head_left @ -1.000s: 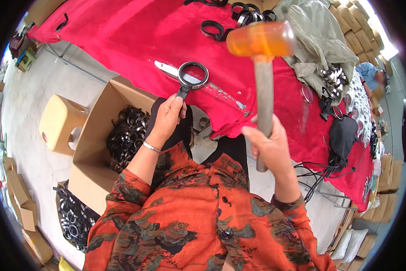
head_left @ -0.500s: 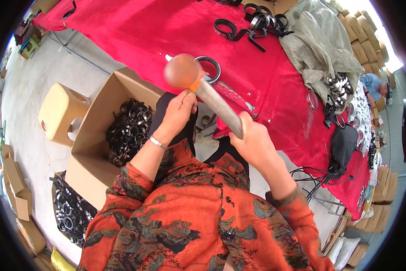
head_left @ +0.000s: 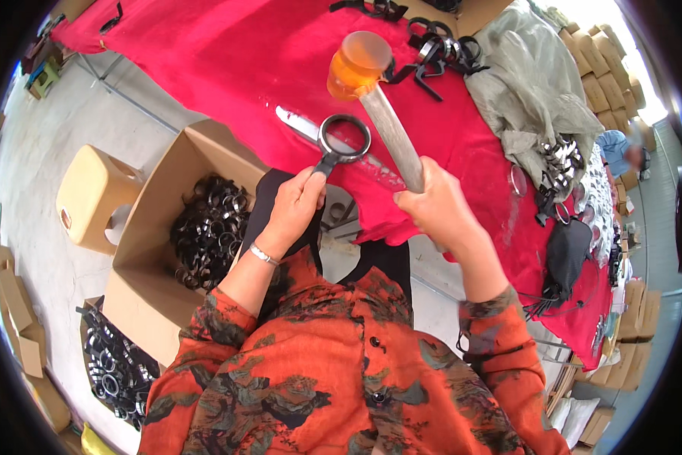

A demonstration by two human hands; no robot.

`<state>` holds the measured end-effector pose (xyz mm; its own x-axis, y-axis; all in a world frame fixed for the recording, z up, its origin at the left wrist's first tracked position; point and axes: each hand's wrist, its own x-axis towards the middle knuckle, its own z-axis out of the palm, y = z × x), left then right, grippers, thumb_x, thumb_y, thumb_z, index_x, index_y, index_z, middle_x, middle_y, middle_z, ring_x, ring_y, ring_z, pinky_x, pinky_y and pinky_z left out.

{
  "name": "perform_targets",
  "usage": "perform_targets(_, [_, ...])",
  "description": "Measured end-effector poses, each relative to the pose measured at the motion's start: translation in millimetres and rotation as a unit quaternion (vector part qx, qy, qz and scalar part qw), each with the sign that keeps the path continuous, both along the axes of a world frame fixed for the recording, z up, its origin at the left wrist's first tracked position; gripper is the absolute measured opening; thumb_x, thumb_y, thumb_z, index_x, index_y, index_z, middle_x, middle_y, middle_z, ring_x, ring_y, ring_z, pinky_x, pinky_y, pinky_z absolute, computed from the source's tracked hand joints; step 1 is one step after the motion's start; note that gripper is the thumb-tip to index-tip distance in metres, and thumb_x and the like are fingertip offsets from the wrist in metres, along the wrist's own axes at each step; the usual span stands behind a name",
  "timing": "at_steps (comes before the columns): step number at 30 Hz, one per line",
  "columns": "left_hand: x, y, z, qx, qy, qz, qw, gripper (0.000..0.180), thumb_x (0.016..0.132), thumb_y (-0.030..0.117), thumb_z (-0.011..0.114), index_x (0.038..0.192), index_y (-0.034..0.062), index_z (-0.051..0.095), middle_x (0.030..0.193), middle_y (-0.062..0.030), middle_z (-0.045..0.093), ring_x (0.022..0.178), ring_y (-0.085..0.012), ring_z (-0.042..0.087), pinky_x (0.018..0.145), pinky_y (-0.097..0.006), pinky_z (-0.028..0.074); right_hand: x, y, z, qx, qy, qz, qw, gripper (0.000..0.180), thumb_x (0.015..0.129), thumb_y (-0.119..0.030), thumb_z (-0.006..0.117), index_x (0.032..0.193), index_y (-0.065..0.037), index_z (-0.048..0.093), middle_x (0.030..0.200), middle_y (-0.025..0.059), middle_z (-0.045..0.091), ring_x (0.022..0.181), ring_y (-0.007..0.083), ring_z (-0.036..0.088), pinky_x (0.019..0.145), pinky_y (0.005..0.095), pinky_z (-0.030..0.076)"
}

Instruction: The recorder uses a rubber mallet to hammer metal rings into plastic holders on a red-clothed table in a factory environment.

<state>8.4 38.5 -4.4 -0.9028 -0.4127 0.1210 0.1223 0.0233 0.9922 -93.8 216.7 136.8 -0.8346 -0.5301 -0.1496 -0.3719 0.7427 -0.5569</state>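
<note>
My left hand (head_left: 299, 201) is closed round the short black handle of a ring-shaped part (head_left: 329, 158), which looks like a bottomless portafilter. Its round end, lined with a silver rim, lies over a pale strip (head_left: 298, 121) on the red cloth. In my right hand (head_left: 441, 203) is a mallet (head_left: 358, 67), gripped by its straight grey handle. The mallet's translucent orange head is raised beyond the ring and apart from it.
Red cloth (head_left: 227, 72) covers the table. Several black ringed parts (head_left: 439, 49) lie at its far side, beside a grey sack (head_left: 515, 83). An open carton (head_left: 147, 227) of similar parts stands left, near a beige stool (head_left: 94, 199). Another person (head_left: 620, 152) is far right.
The mallet head has swung up and away from the ring, to the right. The ring and its handle, partly hidden behind the mallet before, now show plainly in my left hand.
</note>
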Motion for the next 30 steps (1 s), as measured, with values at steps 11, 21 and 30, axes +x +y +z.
perform_targets(11, [0, -2, 0, -0.022, 0.006, -0.004, 1.0, 0.041, 0.098, 0.037, 0.048, 0.077, 0.0022, 0.052, 0.064, -0.0027, 0.052, 0.061, -0.0101, 0.053, 0.058, -0.026, 0.042, -10, 16, -11, 0.076, 0.059, 0.034, 0.995, 0.031, 0.076, -0.013, 0.065, 0.095, 0.006, 0.051, 0.079, 0.0242, 0.06, 0.075, 0.0263, 0.065, 0.068, 0.0404, 0.05])
perform_targets(21, [7, -3, 7, 0.001, -0.032, 0.003, 0.999, 0.042, 0.098, 0.038, 0.048, 0.077, 0.0021, 0.052, 0.065, -0.0018, 0.052, 0.062, -0.0099, 0.052, 0.058, -0.026, 0.043, 21, 8, 28, -0.038, 0.017, 0.083, 0.996, 0.033, 0.077, -0.013, 0.063, 0.1, 0.005, 0.048, 0.078, 0.0266, 0.059, 0.073, 0.0393, 0.061, 0.066, 0.0436, 0.047])
perform_targets(30, [1, -3, 2, 0.036, -0.039, -0.007, 0.999, 0.041, 0.098, 0.038, 0.048, 0.076, 0.0034, 0.052, 0.065, -0.0006, 0.051, 0.062, -0.0092, 0.051, 0.059, -0.025, 0.043, 29, 30, 25, -0.043, 0.048, 0.063, 0.996, 0.036, 0.077, -0.013, 0.066, 0.103, 0.003, 0.048, 0.078, 0.0267, 0.06, 0.077, 0.0453, 0.059, 0.065, 0.0448, 0.049])
